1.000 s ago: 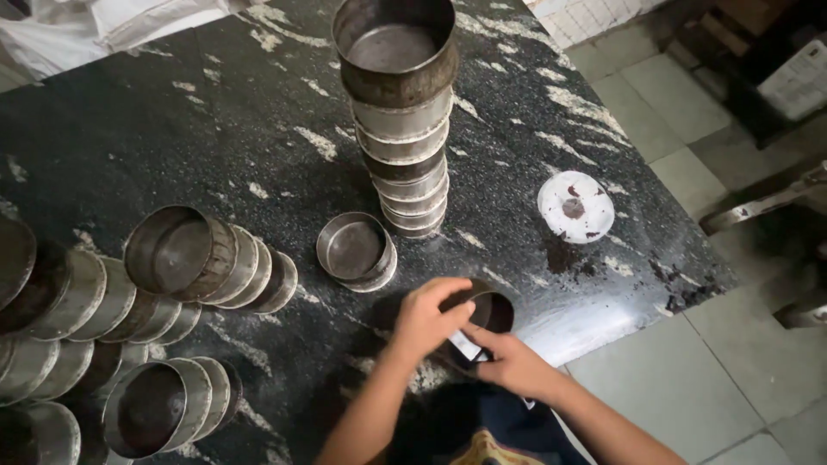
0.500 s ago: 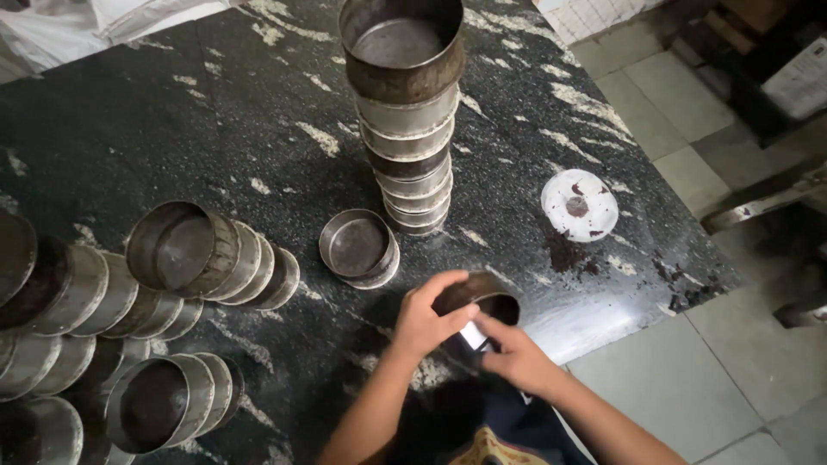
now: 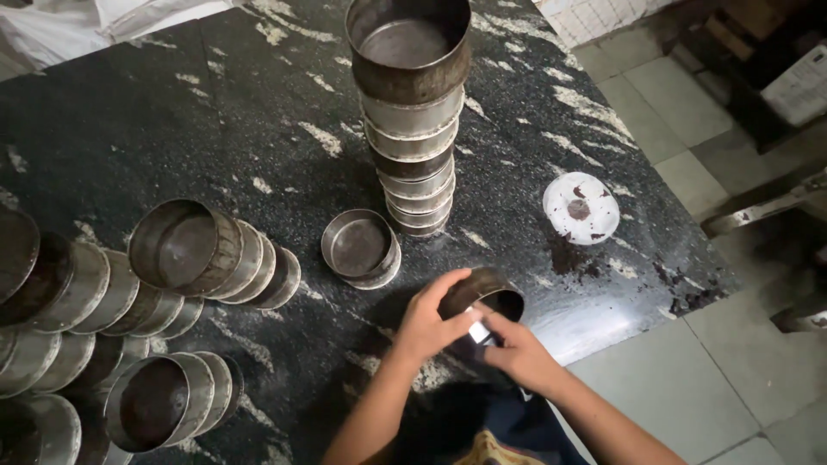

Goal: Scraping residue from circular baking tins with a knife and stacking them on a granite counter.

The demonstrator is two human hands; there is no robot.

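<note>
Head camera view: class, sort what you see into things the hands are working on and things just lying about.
In hand:
left hand
right hand
dark round tin
small white piece

Lying about:
tall stack of tins
single tin
rows of tins on their sides
white disc

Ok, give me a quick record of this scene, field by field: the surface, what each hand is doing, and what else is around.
Surface: black stone table with white flecks
Left hand: grips the side of a dark round metal tin at the table's near edge
Right hand: presses a small pale piece against that tin
Stack: upright tower of round metal tins
Single: one shallow round metal tin beside the tower
Left side: rows of nested metal tins lying on their sides
Right side: white round disc with dark smears
</note>
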